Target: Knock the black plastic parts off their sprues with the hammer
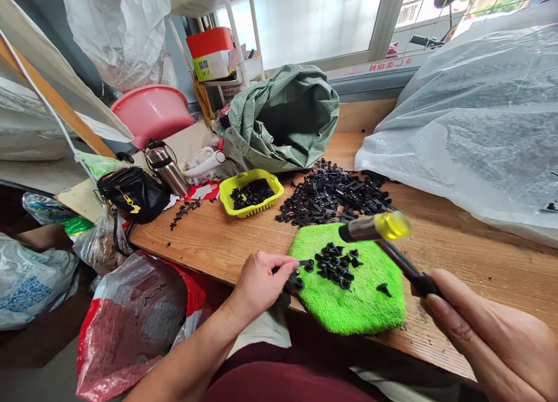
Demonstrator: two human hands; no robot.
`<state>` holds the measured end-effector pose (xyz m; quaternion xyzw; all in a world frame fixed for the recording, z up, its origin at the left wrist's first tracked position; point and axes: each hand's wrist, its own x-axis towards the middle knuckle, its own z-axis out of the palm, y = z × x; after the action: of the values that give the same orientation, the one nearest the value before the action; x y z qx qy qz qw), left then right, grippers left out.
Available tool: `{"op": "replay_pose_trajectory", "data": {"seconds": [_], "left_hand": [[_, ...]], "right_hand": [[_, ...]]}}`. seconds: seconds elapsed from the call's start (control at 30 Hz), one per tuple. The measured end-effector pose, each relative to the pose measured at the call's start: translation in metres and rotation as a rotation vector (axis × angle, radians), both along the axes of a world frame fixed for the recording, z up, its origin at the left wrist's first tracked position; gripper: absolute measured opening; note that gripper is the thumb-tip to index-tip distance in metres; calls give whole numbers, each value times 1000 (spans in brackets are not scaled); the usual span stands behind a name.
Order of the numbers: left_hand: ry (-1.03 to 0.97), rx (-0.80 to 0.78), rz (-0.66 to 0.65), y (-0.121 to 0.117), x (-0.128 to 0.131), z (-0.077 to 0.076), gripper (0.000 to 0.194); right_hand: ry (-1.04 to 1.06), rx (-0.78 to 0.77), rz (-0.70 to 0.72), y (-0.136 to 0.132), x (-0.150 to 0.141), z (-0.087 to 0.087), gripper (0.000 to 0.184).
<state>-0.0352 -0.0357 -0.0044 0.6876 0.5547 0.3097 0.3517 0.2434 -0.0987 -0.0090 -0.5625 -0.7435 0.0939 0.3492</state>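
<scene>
My right hand [471, 318] grips a hammer [370, 228] by its dark handle. The hammer's head, with a yellow translucent face on one end and black on the other, is raised over the green cloth [370, 309]. Pinched in my left hand [261, 280] is a black plastic piece [300, 274] with round knobs, at the cloth's left edge. Several small black plastic parts [336, 266] lie heaped mid-cloth, and a single one [384, 289] rests to their right.
Behind the cloth is a pile of black plastic pieces [333, 193]. A yellow basket [251, 209] holds more black parts. An open green woven sack [283, 117] stands at the back, a steel bottle [168, 167] and black pouch [135, 193] at left, plastic sheeting [471, 135] at right.
</scene>
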Motion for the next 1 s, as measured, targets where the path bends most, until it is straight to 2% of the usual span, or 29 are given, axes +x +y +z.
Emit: {"op": "replay_pose_trajectory", "data": {"seconds": [0.03,0.07,0.13,0.23,0.33,0.47,0.53,0.6,0.7,0.77,0.83,0.9,1.0], "left_hand": [[21,4,-6,0,0,1,25],[41,6,-14,1,-1,2,25],[78,13,-28,1,-1,4,25],[110,22,-36,2,-2,7,25],[129,18,-41,2,-2,9,27],[122,27,-52,2,-3,5,29],[38,3,-60,2,-5,1,28],[-151,-66,-39,4,-8,-4,27],[-574,-225,114,12,-13,-6,21],[-791,-310,186,21,-13,-4,28],[-888,-353,168,32,-9,1,29],[-903,-353,141,43,0,5,26],[-902,-351,125,59,18,9,25]], "right_hand": [[-34,32,14,2,-7,5,31],[-133,21,93,5,-13,11,31],[-298,76,161,10,-23,19,41],[-319,136,234,15,-27,25,37],[-272,76,238,15,-27,20,28],[-409,21,210,14,-32,8,29],[-386,22,200,11,-32,7,32],[-270,-3,160,6,-28,9,38],[-35,-150,99,-2,-15,11,43],[106,-225,-9,-7,-3,7,44],[201,-235,-170,-11,9,0,46],[253,-246,-284,-13,20,-10,45],[177,-221,-318,-17,37,-30,40]]}}
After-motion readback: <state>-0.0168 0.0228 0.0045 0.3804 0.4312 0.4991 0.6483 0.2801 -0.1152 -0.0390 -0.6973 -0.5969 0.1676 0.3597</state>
